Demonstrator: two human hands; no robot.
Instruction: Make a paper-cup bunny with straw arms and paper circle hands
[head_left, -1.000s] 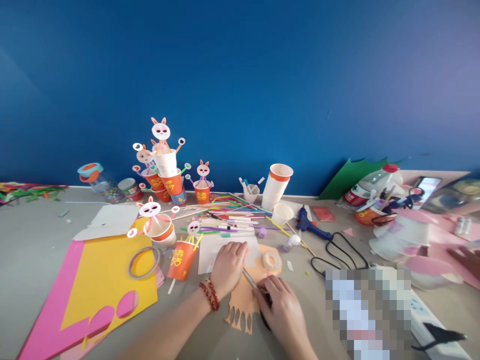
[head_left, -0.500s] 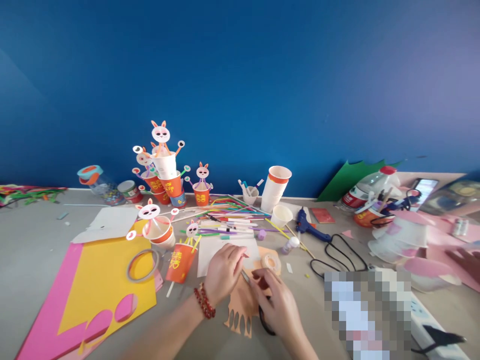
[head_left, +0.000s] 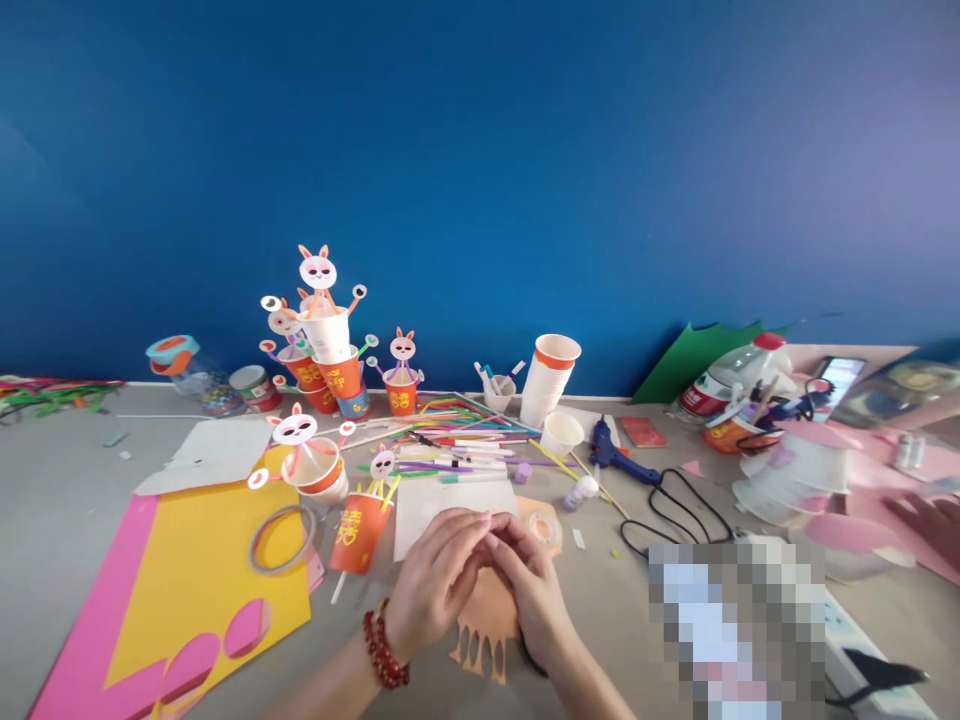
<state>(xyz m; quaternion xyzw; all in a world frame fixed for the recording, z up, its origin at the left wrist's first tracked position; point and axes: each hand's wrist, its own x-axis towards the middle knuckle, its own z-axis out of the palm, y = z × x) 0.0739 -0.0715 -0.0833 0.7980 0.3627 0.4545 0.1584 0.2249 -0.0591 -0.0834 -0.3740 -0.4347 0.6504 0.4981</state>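
Observation:
My left hand (head_left: 431,585), with a red bead bracelet at the wrist, and my right hand (head_left: 534,592) meet fingertip to fingertip above an orange paper sheet (head_left: 480,640) with leaf-shaped holes cut in it. Both hands' fingers are curled and pinched together; what they hold is hidden. A dark shape (head_left: 529,662) shows under my right wrist. Just beyond the fingertips lie a white paper sheet (head_left: 442,497) and a small tape roll (head_left: 545,526). An orange paper cup (head_left: 354,530) with a bunny face stands left of my left hand.
Bunny cups (head_left: 324,340) are stacked at the back, with coloured straws and pens (head_left: 457,440) in front. A yellow and pink foam sheet (head_left: 187,570) with a tape ring (head_left: 281,538) lies left. A blue glue gun (head_left: 611,455) with cable, stacked cups (head_left: 551,378) and clutter sit right.
My right hand has moved up from the orange paper to meet my left hand's fingertips. The scissor blade seen between the hands earlier no longer shows.

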